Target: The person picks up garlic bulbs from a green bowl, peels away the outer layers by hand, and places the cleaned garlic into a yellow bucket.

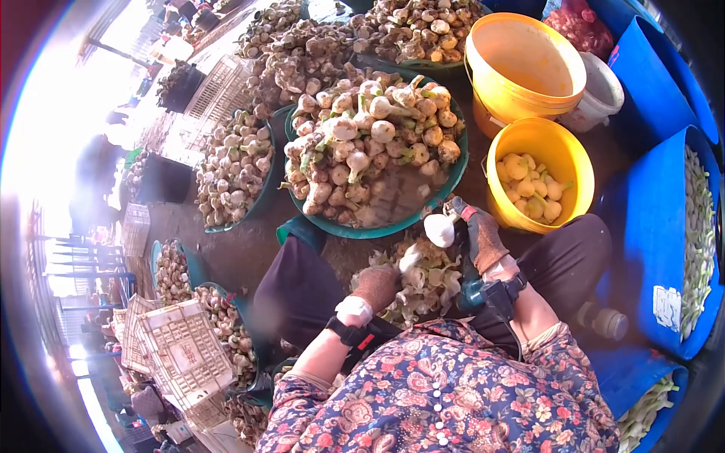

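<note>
The brown-gloved right hand (485, 240) has its fingers closed on the stem of a round white garlic bulb (439, 231), just off the near-right rim of the round green plastic tub (355, 230). The brown-gloved left hand (375, 287) is beside pale papery garlic skins (427, 285); its fingers are hidden, so I cannot tell their opening or grip.

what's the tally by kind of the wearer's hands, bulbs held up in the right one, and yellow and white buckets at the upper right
Hands: 2
White bulb: 1
Yellow buckets: 2, not counting any nested out of sight
White bucket: 1
Total: 6
</note>
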Motion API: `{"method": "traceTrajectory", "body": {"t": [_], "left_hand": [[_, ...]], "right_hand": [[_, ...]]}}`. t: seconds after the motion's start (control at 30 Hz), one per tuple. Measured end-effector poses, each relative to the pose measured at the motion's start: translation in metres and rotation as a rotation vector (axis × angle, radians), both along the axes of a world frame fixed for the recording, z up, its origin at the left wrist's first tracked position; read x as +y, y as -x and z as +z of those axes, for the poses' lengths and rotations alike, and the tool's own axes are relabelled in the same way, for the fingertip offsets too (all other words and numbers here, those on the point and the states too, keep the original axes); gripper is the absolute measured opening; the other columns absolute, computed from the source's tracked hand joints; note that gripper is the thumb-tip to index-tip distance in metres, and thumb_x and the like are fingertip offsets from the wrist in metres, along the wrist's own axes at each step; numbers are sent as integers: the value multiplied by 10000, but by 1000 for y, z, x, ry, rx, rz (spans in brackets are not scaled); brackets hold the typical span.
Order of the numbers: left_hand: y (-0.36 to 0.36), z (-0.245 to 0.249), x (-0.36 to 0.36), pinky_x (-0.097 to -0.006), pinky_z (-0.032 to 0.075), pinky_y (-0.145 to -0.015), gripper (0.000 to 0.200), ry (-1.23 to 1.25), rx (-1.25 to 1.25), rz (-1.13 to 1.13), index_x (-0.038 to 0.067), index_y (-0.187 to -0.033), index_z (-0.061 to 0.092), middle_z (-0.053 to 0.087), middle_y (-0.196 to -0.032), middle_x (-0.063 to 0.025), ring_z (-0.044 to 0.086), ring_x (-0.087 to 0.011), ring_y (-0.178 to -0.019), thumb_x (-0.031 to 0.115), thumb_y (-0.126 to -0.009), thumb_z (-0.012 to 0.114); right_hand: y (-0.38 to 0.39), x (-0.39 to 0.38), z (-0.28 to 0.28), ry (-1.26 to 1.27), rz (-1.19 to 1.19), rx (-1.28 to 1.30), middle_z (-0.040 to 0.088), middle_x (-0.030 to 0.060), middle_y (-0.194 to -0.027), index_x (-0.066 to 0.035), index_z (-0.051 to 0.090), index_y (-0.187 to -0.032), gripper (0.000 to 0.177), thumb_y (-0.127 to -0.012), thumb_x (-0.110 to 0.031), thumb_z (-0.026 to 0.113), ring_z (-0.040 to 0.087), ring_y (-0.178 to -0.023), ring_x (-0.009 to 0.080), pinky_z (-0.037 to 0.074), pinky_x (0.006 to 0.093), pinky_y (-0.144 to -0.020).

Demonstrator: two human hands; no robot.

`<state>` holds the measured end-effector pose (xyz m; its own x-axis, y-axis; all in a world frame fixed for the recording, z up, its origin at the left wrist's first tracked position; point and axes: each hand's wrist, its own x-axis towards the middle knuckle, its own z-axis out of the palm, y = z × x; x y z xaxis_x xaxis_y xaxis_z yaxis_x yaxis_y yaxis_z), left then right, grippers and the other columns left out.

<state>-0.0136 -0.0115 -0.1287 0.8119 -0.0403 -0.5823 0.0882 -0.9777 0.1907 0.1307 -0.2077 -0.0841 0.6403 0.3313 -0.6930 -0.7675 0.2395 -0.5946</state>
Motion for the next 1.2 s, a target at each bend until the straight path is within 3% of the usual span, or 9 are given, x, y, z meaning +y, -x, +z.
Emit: {"method": "traceTrajectory", "body": {"t": [0.23,0.4,0.5,0.67,0.77,0.87,0.97,1.1,1.2], "left_hand": [[-45,17,14,-420,481,-824,568,312,-200,304,58,-1137,579,643,-1002,-189,606,-355,-956,451,-738,675],[-138,-79,33,-404,456,-903,611,341,-333,548,35,-1173,568,592,-1135,-235,568,-360,-1061,459,-742,656],[-182,-103,18,-394,435,-921,573,332,-285,588,56,-1168,576,590,-1152,-227,552,-351,-1094,443,-753,657],[-197,-130,2,-359,474,-820,442,463,-174,669,47,-1089,627,646,-1015,-161,611,-263,-933,379,-798,637],[-171,-114,13,-273,491,-666,278,907,-128,816,43,-1012,655,664,-825,-57,581,-128,-691,269,-853,629],[-140,-51,27,-278,487,-658,298,904,163,316,31,-989,655,665,-840,-48,582,-118,-710,284,-833,669],[-143,-7,14,-277,494,-671,354,778,-82,382,26,-1027,648,669,-878,-45,595,-116,-733,302,-812,699],[-213,-70,15,-307,504,-776,444,958,51,1139,34,-1203,558,625,-1098,-90,610,-171,-929,308,-861,634],[-257,-155,-16,-325,469,-849,554,1115,-247,1203,34,-1229,527,591,-1161,-98,577,-212,-996,349,-802,688]], "right_hand": [[-10,0,-36,-320,-174,229,582,3,-775,-100,627,-937,237,-861,-324,647,538,-655,105,456,238,-553],[-47,-45,-11,-1276,-188,142,593,81,-932,-20,486,-1191,677,-897,-616,361,538,-689,152,416,287,-537],[-53,-44,-21,-1009,-111,193,615,90,-827,1,451,-1282,770,-889,-652,341,567,-668,174,454,309,-566],[-30,-4,-24,-75,111,107,556,16,-662,-20,601,-1000,650,-849,-639,475,511,-521,111,414,220,-483],[-29,0,-53,8,134,93,587,37,-730,-29,622,-1023,567,-862,-565,531,558,-526,127,463,244,-494],[-24,1,-61,58,149,50,607,47,-790,-45,629,-1046,524,-868,-531,548,599,-553,145,502,261,-512],[-18,4,-54,113,107,-4,609,52,-796,-42,620,-1057,520,-869,-522,553,603,-551,155,503,263,-510],[-15,4,-49,88,57,-3,621,60,-805,-31,603,-1049,519,-867,-515,562,615,-563,168,510,270,-507],[-19,8,-46,124,-23,31,641,71,-733,-12,622,-953,460,-848,-460,615,598,-498,178,499,284,-463]]}}
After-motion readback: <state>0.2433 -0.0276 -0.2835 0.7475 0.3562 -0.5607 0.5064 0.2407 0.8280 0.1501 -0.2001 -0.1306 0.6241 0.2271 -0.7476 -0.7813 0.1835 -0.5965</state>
